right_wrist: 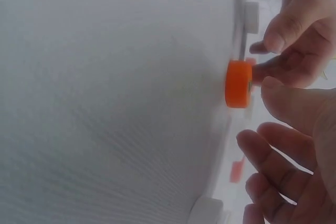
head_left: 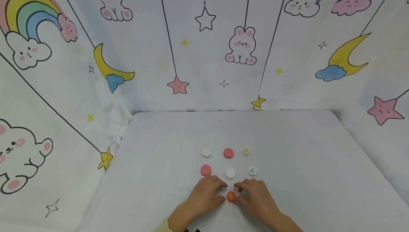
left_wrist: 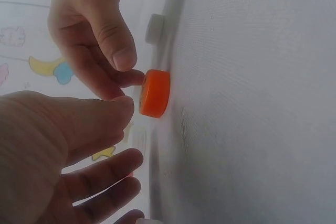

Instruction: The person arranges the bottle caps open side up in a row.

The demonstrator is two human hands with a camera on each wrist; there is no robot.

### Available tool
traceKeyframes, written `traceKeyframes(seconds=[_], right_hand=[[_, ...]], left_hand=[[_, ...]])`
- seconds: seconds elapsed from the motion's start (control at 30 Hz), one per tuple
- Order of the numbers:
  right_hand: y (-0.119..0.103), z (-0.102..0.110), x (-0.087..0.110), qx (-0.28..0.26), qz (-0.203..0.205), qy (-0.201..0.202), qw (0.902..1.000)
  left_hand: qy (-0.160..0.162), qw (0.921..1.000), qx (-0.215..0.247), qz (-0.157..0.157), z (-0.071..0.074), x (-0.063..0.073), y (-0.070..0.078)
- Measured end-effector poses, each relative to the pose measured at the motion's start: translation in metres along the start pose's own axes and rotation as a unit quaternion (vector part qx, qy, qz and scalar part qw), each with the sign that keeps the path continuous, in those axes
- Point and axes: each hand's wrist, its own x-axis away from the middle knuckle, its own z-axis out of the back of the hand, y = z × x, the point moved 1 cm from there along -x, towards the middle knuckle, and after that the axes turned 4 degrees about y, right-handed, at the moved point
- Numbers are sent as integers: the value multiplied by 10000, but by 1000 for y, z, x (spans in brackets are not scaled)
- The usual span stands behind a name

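A thick orange disc with a small greenish mark on top lies flat on the white table, between my two hands. My left hand is on its left, thumb tip just beside it and fingers loosely bent. From the other side comes my right hand, its thumb tip overlapping the disc's right edge in the head view. In the left wrist view the orange disc sits at the thumb tips. The right wrist view shows the orange disc with no fingers curled round it.
Beyond the hands, two rows of discs lie on the table: white, red and patterned cream behind; red, white and green-patterned white in front. A printed cloth hangs round the table.
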Motion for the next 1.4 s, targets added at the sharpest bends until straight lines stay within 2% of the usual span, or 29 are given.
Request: traceKeyframes(seconds=[0.23, 0.47, 0.87, 1.03, 1.27, 1.4], right_hand=[[-1, 0, 0, 125, -135, -198, 9996], [0, -1, 3, 25, 19, -45, 10000], [1, -7, 4, 84, -56, -72, 9999], [-1, -9, 5, 140, -36, -48, 9999], [-4, -10, 4, 160, -56, -123, 9998], [-7, -9, 4, 224, 29, -66, 9997]], left_hand=[[-59, 10000, -31, 53, -3, 0, 0], [-196, 9996, 75, 197, -3, -1, 3], [-316, 9969, -724, -27, -11, -4, 7], [-287, 9955, -902, -52, -13, -4, 8], [-265, 9945, -1009, 98, -17, -5, 11], [-64, 9944, -1050, 70, -18, -4, 13]])
